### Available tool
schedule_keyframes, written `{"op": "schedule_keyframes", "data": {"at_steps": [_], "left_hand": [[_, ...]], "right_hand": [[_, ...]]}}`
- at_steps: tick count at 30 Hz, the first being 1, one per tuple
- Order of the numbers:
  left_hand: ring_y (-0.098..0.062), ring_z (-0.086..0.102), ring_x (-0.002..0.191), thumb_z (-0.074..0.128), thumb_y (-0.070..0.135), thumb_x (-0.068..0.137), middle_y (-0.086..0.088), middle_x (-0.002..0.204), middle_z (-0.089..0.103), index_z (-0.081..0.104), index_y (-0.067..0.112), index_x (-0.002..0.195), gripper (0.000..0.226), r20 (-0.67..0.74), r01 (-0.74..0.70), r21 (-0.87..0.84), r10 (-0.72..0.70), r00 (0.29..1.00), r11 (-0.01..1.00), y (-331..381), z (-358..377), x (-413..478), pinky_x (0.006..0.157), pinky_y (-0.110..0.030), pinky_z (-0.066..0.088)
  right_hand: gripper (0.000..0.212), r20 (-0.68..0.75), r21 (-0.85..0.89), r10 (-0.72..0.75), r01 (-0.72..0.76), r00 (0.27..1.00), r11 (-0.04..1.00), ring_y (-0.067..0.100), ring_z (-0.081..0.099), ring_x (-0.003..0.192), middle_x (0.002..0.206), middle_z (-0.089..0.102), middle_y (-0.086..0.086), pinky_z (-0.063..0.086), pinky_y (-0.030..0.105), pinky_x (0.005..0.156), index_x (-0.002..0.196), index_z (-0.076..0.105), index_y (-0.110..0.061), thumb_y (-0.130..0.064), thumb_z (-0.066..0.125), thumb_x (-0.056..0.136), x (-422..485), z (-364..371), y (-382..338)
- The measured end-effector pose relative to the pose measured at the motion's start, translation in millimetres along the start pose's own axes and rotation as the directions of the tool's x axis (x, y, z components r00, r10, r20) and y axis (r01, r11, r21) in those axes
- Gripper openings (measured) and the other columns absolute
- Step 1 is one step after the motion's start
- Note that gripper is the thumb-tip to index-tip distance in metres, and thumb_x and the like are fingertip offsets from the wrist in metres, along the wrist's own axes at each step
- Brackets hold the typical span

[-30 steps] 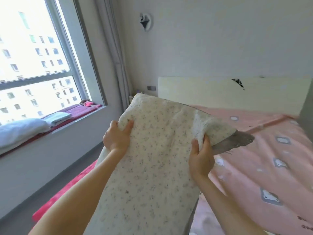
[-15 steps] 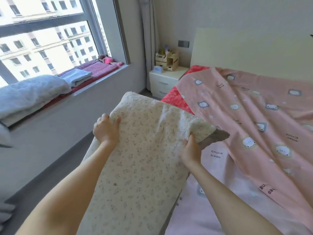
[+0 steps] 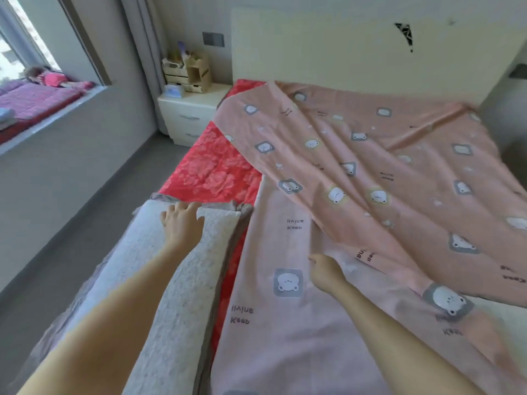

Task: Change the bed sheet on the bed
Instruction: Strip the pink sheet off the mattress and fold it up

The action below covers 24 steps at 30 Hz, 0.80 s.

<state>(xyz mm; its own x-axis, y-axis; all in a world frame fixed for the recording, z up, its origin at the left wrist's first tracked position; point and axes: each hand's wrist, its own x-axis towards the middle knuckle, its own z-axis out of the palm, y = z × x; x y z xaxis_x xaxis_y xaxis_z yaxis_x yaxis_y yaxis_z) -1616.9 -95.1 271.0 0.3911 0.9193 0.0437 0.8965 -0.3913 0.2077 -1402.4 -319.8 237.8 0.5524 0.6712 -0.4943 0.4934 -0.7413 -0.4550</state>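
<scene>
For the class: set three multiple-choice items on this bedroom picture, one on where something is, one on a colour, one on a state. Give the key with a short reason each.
1. Where does the pillow lie?
A. along the bed's left edge
B. against the headboard
C. on the nightstand

2. What colour is the quilt showing under the bear-print sheet?
A. blue
B. red
C. green

3. What is the left hand doing?
A. hanging free in the air
B. gripping the curtain
C. resting flat on the pillow's far end

Key:
1 A: the pillow runs along the left side, well short of the headboard and nightstand.
2 B: red flowered fabric is bare between pillow and sheet.
3 C: its fingers are spread on the pillow, while the right hand is on the sheet.
</scene>
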Motion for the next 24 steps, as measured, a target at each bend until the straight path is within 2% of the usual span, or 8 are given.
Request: {"op": "schedule_keyframes", "data": {"at_steps": [5,11,13,15,17,19,21,24], "left_hand": [[-0.033,0.041,0.12,0.053,0.029,0.093,-0.012,0.126,0.053,0.052,0.022,0.131,0.039,0.078,-0.277,-0.058,0.281,0.957,0.959,167.4,31.8,-28.8,0.101,-0.041,0.027],[-0.03,0.042,0.121,0.051,0.034,0.094,-0.008,0.131,0.05,0.048,0.026,0.134,0.042,0.154,-0.556,-0.115,0.567,0.809,0.823,389.1,75.9,-121.1,0.099,-0.037,0.031],[-0.03,0.041,0.121,0.051,0.036,0.094,-0.007,0.13,0.05,0.049,0.024,0.133,0.041,0.197,-0.609,-0.134,0.623,0.757,0.782,454.2,96.7,-161.2,0.097,-0.037,0.034],[-0.03,0.043,0.121,0.051,0.036,0.093,-0.006,0.128,0.052,0.051,0.023,0.131,0.04,0.256,-0.65,-0.181,0.673,0.694,0.738,514.5,129.7,-198.3,0.097,-0.036,0.037],[-0.029,0.044,0.122,0.052,0.039,0.092,-0.004,0.125,0.054,0.053,0.023,0.129,0.041,0.328,-0.689,-0.213,0.715,0.617,0.693,568.8,170.4,-230.6,0.1,-0.036,0.035],[-0.029,0.042,0.125,0.05,0.044,0.092,-0.006,0.129,0.054,0.048,0.023,0.134,0.046,0.418,-0.72,-0.2,0.723,0.551,0.664,616.2,210.1,-261.3,0.106,-0.036,0.03],[-0.03,0.04,0.127,0.046,0.047,0.094,-0.008,0.135,0.049,0.043,0.023,0.138,0.05,0.493,-0.729,-0.179,0.701,0.515,0.661,654.8,245.5,-288.9,0.107,-0.037,0.029],[-0.03,0.039,0.128,0.041,0.054,0.093,-0.009,0.138,0.047,0.04,0.023,0.139,0.055,0.556,-0.75,-0.143,0.679,0.479,0.646,696.4,302.9,-311.2,0.107,-0.039,0.029]], "right_hand": [[0.049,-0.118,0.105,0.157,-0.145,0.98,0.984,0.024,0.04,0.133,0.146,0.042,0.011,0.033,0.026,0.103,0.142,0.041,-0.008,-0.002,0.039,0.093,-36.7,-56.8,118.4],[0.043,-0.209,0.233,0.355,-0.306,0.911,0.923,0.026,0.047,0.126,0.14,0.049,0.012,0.038,0.027,0.097,0.137,0.047,-0.01,-0.01,0.044,0.095,-93.6,-117.6,296.9],[0.031,-0.251,0.289,0.417,-0.344,0.873,0.894,0.026,0.053,0.117,0.123,0.059,0.012,0.041,0.027,0.087,0.122,0.058,-0.007,-0.011,0.043,0.095,-116.1,-133.9,365.2],[0.015,-0.263,0.41,0.517,-0.39,0.815,0.824,0.022,0.056,0.094,0.088,0.056,0.001,0.038,0.026,0.067,0.088,0.057,-0.013,-0.012,0.044,0.094,-140.2,-143.8,438.2],[0.021,-0.242,0.546,0.634,-0.437,0.734,0.715,0.008,0.047,0.073,0.077,0.042,-0.008,0.028,0.019,0.058,0.074,0.044,-0.021,-0.021,0.043,0.095,-159.3,-146.0,512.8],[0.024,-0.134,0.681,0.743,-0.484,0.656,0.55,0.016,0.057,0.095,0.105,0.059,0.005,0.038,0.023,0.073,0.105,0.058,-0.014,-0.031,0.043,0.097,-176.4,-137.2,579.8],[0.058,0.038,0.788,0.847,-0.537,0.531,0.302,0.031,0.048,0.124,0.139,0.046,0.017,0.041,0.032,0.091,0.14,0.037,0.0,-0.039,0.044,0.097,-188.4,-120.0,634.2],[0.081,0.226,0.863,0.875,-0.505,0.427,0.024,0.035,0.043,0.127,0.147,0.035,0.02,0.045,0.035,0.087,0.146,0.019,0.004,-0.049,0.048,0.093,-190.4,-92.2,686.8]]}}
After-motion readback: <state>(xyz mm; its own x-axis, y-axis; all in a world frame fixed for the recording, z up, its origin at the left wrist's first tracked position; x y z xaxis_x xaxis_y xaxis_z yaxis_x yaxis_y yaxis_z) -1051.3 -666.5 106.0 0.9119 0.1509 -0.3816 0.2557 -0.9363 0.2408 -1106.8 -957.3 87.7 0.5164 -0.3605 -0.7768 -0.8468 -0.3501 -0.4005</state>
